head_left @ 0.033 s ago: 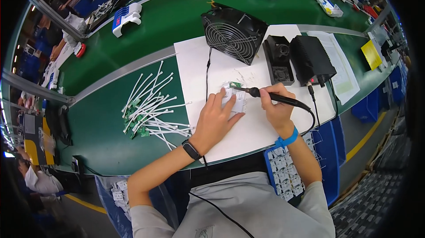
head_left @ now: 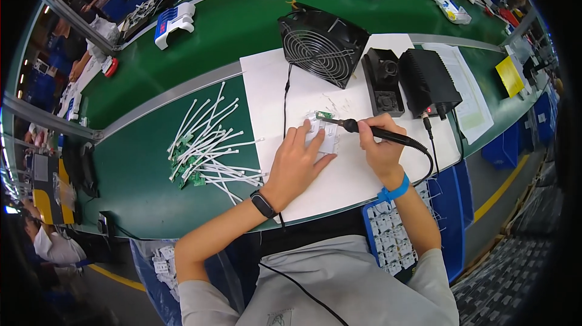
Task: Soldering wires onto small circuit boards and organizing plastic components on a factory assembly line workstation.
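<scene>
— Two hands at work?
— Yes. The left hand (head_left: 295, 162) lies open, pressing a small white plastic part (head_left: 324, 135) onto the white paper sheet (head_left: 339, 174).
— And the right hand (head_left: 379, 144)?
— Closed around a black soldering iron (head_left: 379, 134), tip on a small green circuit board (head_left: 324, 115) near the black fan (head_left: 321, 44).

A black square fan (head_left: 322, 43) is standing tilted at upper centre of the frame, on a white sheet (head_left: 267, 89). Just right of it, a black iron stand (head_left: 382, 81) and a black power unit (head_left: 427, 82) are sitting side by side. White cable pieces with green ends (head_left: 206, 141) are lying heaped at centre left on the green bench (head_left: 139, 162). A blue bin of white parts (head_left: 393, 235) is hanging at lower right.
</scene>
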`<state>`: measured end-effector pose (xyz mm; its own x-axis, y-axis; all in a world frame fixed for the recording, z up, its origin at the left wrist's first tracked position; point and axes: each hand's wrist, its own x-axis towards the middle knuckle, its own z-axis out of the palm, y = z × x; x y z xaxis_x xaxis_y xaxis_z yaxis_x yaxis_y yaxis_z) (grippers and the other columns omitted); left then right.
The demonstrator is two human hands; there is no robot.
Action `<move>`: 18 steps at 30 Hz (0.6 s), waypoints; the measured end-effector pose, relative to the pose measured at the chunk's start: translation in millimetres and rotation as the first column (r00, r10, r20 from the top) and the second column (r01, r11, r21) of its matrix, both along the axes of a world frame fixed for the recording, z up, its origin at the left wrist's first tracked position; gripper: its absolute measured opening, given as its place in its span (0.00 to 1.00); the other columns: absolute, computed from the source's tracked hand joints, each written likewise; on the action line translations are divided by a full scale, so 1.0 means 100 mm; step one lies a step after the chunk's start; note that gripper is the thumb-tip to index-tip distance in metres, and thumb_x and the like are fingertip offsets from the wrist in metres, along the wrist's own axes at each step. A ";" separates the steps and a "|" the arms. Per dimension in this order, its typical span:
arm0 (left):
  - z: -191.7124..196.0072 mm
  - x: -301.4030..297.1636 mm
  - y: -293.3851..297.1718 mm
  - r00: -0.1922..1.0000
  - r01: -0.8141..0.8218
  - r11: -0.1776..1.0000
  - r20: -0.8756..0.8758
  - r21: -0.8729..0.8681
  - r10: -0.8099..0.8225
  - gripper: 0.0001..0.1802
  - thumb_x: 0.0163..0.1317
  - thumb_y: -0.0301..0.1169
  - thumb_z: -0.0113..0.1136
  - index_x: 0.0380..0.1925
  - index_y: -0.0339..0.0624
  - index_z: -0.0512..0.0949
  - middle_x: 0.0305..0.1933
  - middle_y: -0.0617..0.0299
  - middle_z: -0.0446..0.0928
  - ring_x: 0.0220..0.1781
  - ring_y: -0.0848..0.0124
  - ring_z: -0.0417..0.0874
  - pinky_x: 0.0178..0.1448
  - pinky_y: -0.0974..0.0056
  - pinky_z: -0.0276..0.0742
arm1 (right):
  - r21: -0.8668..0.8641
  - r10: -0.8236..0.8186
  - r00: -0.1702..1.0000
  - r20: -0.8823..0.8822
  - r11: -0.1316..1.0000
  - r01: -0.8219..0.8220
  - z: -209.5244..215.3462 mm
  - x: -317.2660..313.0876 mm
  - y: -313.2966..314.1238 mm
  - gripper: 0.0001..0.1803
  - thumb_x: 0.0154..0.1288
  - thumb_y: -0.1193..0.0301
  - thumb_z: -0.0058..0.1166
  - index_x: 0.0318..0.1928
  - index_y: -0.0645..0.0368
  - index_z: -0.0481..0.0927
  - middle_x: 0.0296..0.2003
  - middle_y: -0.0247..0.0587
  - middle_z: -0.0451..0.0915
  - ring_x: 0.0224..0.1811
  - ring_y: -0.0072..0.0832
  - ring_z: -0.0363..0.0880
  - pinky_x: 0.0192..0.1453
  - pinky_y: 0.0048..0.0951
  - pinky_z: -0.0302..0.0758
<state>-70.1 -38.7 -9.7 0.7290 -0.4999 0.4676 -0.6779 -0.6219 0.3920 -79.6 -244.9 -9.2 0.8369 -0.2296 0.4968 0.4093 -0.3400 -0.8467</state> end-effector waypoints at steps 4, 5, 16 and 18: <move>-0.02 0.00 0.03 1.000 0.002 1.000 0.000 0.003 -0.002 0.29 0.56 0.40 0.73 0.51 0.30 0.80 0.57 0.35 0.74 0.48 0.53 0.76 0.51 0.59 0.79 | 0.007 0.009 1.000 -0.009 1.000 -0.009 -0.03 0.02 0.03 0.06 0.63 0.77 0.66 0.33 0.63 0.80 0.20 0.34 0.82 0.20 0.14 0.75 0.24 0.18 0.69; -0.02 -0.01 0.03 1.000 0.004 1.000 0.003 0.013 -0.004 0.29 0.56 0.40 0.73 0.51 0.30 0.80 0.57 0.35 0.73 0.48 0.54 0.76 0.51 0.59 0.79 | -0.040 0.014 1.000 0.013 0.999 -0.014 -0.01 0.01 0.05 0.06 0.65 0.79 0.62 0.33 0.63 0.77 0.19 0.34 0.79 0.18 0.14 0.74 0.23 0.17 0.68; -0.05 -0.01 0.03 1.000 -0.004 1.000 0.021 0.018 0.004 0.29 0.56 0.41 0.72 0.52 0.30 0.79 0.58 0.36 0.73 0.50 0.54 0.75 0.51 0.59 0.79 | 0.060 0.038 0.998 -0.059 0.998 -0.035 0.02 0.00 0.06 0.07 0.67 0.76 0.61 0.35 0.63 0.75 0.18 0.33 0.79 0.19 0.13 0.74 0.23 0.18 0.66; -0.04 -0.02 0.03 1.000 -0.009 1.000 0.016 0.024 0.008 0.29 0.57 0.41 0.72 0.52 0.30 0.79 0.58 0.36 0.73 0.50 0.54 0.75 0.51 0.59 0.79 | 0.029 0.051 0.998 -0.048 0.998 -0.050 0.05 0.01 0.07 0.06 0.68 0.77 0.60 0.34 0.62 0.75 0.18 0.32 0.78 0.19 0.13 0.74 0.24 0.18 0.66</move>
